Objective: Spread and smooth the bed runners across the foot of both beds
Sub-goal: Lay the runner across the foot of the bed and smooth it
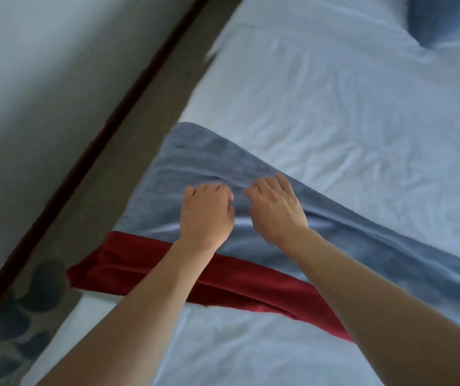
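the whole view is smeared by motion, so fine detail is hard to read. the grey runner lies slantwise across the white bed, its right end cut off by the frame edge; a red band runs along its near edge, partly hidden under both forearms. the left hand rests on the grey cloth with fingers curled under, and whether they pinch the fabric cannot be told. the right hand, just beside it, lies flat with fingers spread, gripping nothing. a blue pillow is cropped at the top. a brownish floor and pale wall lie left.
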Motion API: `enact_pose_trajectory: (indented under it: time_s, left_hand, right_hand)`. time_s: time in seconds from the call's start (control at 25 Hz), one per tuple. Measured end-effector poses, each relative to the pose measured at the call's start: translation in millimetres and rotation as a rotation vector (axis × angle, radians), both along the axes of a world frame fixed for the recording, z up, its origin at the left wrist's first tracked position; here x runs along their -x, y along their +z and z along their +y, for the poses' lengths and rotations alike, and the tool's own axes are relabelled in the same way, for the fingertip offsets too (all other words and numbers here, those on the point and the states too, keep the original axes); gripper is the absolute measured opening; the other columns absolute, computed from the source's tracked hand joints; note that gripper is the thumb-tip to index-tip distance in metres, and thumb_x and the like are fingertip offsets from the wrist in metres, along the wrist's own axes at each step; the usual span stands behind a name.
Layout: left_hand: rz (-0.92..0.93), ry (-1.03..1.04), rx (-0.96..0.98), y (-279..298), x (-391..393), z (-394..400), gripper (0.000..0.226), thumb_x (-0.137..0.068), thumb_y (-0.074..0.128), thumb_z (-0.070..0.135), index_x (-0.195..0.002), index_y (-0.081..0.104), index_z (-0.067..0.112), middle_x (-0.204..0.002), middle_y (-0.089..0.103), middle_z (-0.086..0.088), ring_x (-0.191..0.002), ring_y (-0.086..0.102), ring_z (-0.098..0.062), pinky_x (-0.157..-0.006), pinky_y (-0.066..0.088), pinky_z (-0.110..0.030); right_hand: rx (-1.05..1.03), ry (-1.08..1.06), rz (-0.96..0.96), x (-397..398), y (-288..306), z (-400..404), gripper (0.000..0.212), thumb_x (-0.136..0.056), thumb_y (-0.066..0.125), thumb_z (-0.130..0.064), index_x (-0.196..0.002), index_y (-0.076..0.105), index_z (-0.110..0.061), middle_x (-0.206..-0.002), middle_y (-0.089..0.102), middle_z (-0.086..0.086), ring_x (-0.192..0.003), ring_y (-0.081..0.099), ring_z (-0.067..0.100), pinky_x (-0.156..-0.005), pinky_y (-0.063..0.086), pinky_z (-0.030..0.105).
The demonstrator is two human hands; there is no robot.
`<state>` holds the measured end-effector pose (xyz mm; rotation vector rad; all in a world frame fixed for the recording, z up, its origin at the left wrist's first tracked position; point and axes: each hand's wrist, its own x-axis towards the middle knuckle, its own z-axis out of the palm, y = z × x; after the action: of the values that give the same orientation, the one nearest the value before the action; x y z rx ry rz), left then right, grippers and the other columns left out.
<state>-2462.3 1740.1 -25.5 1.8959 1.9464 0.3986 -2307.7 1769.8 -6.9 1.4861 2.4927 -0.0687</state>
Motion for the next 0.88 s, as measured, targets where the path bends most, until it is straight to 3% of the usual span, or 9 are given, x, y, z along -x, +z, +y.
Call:
enact_pose_trajectory:
  time_s: [0.12,0.28,0.44,0.72,0.88]
  left_hand:
    - [-0.008,-0.2,-0.035,3.5,-101.3,-38.1,0.014,-0.087,0.062,0.024,-0.1,0.066,0.027,-0.097,0.067,0.009,-0.091,0.058,-0.017,-0.084,0.029,-0.033]
    - [-0.007,-0.385,-0.001,-6.3,-203.9,-115.5,0.016,-0.082,0.065,0.024,-0.098,0.067,0.023,-0.094,0.067,0.005,-0.091,0.059,-0.022,-0.08,0.028,-0.035]
    - [0.028,-0.435,0.012,-8.0,-271.8,-192.4,0.014,-0.08,0.068,0.027,-0.094,0.065,0.025,-0.089,0.065,0.009,-0.085,0.057,-0.02,-0.076,0.031,-0.035]
    - [0.287,-0.493,-0.075,-21.7,-346.8,-242.5,0.016,-0.081,0.063,0.023,-0.097,0.063,0.022,-0.094,0.06,0.003,-0.089,0.054,-0.024,-0.076,0.034,-0.037]
    - [0.357,-0.499,-0.174,-32.9,-350.3,-223.5,0.039,-0.082,0.063,0.021,-0.121,0.061,0.018,-0.112,0.06,0.0,-0.1,0.055,-0.026,-0.079,0.037,-0.039]
  right_hand:
    - [-0.017,-0.15,0.051,-100.9,3.5,-60.3,0.026,-0.084,0.058,-0.006,-0.108,0.066,-0.013,-0.107,0.062,0.005,-0.109,0.056,0.027,-0.12,0.021,0.045]
    - [-0.141,-0.285,0.19,-203.3,-12.7,-152.5,0.017,-0.071,0.061,0.0,-0.083,0.066,-0.01,-0.083,0.06,0.009,-0.083,0.058,0.034,-0.099,0.042,0.044]
    - [-0.192,-0.319,0.276,-281.8,-25.1,-239.9,0.013,-0.072,0.063,0.0,-0.076,0.064,-0.013,-0.076,0.057,0.005,-0.074,0.054,0.03,-0.08,0.042,0.039]
    - [-0.167,-0.321,0.297,-363.1,-45.9,-290.2,0.014,-0.074,0.067,-0.006,-0.085,0.069,-0.014,-0.079,0.061,0.005,-0.077,0.056,0.031,-0.074,0.043,0.044]
    - [-0.173,-0.32,0.275,-373.2,-52.0,-276.9,0.029,-0.083,0.058,-0.008,-0.11,0.068,-0.014,-0.098,0.062,0.005,-0.088,0.055,0.03,-0.078,0.041,0.044]
